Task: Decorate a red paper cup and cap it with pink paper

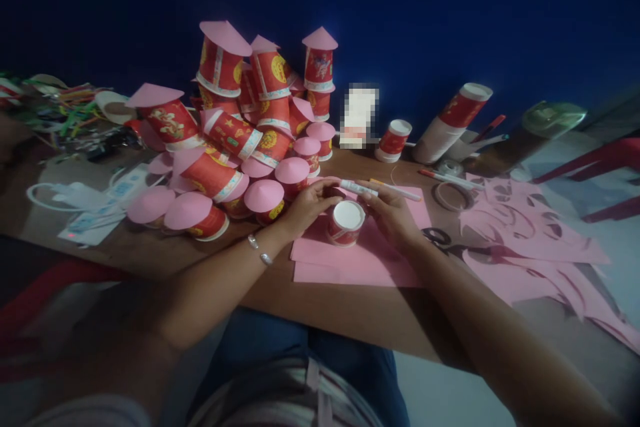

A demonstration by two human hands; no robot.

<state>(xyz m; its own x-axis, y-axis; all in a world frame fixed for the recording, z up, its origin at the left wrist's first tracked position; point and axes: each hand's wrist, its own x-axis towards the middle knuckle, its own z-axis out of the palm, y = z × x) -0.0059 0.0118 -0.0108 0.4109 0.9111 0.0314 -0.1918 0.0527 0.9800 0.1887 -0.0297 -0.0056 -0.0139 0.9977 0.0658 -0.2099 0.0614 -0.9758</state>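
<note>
Left hand (309,205) and right hand (393,215), fingers curled, pinch a white tube (358,187)

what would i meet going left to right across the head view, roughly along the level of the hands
White power strip → pile of pink-topped red cups → left hand → white marker → right hand → black scissors handles → cut pink paper scraps.
</note>
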